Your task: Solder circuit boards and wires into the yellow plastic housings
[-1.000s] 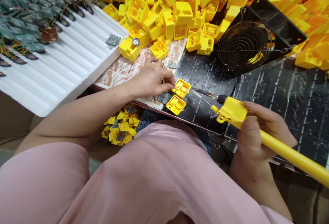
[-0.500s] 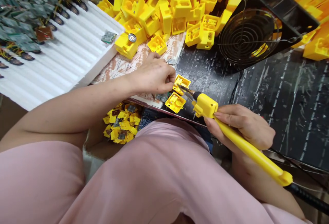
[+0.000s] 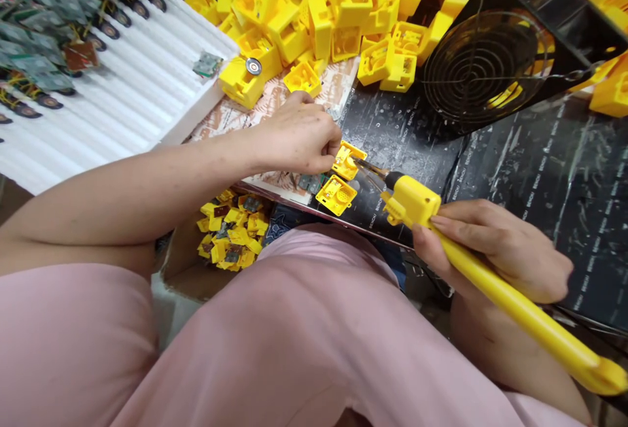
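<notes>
At the black tabletop [image 3: 520, 178], a yellow soldering iron [image 3: 510, 293] is clamped in the fingers of the right hand [image 3: 510, 250]. The left hand [image 3: 304, 136] is bunched up against a yellow case [image 3: 343, 166] lying there, but whether it's actually pinched can't be told.

A worker wears a loose, pale pink top [image 3: 275, 329] in plain, softly creased cloth, its short left sleeve [image 3: 73, 312] cut wide. Dark blue trousers [image 3: 279, 223] beneath the hem carry a lighter star outline. Left hand [image 3: 305, 136] and right hand [image 3: 505, 250] are bare.
</notes>
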Motion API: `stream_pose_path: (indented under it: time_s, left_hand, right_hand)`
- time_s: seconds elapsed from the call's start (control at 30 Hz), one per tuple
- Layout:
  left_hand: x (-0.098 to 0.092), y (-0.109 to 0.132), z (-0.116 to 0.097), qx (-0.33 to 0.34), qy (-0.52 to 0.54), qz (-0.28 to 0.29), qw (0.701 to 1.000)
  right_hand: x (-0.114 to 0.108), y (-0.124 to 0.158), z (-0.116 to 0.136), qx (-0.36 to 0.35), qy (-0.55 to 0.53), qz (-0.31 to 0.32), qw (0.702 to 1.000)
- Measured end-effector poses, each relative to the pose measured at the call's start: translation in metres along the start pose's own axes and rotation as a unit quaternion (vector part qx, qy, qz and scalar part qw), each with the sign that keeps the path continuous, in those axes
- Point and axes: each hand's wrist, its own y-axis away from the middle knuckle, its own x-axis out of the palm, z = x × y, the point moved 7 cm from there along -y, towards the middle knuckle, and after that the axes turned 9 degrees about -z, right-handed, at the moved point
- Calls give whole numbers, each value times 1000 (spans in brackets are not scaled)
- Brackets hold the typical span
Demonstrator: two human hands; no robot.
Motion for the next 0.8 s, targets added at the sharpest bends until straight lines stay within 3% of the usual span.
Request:
stream_pose_path:
  time_s: [0.13, 0.37, 0.47, 0.6, 0.8]
  left_hand:
    - [1, 0, 2, 1, 7, -9, 1000]
    - [0, 0, 2, 6, 12, -13, 1000]
    - [0, -1, -1, 4, -5, -3, 1000]
    - [0, -2, -3, -6, -25, 30, 999]
    - [-2, 0, -3, -3, -42, 50, 998]
  right_hand:
    - [2, 3, 6, -68, -11, -48, 996]
    - [18, -11, 16, -118, 23, 11, 993]
    - [11, -11, 12, -106, 40, 27, 993]
    - [-6, -2, 2, -74, 24, -31, 996]
    - [-6, 7, -8, -32, 0, -92, 995]
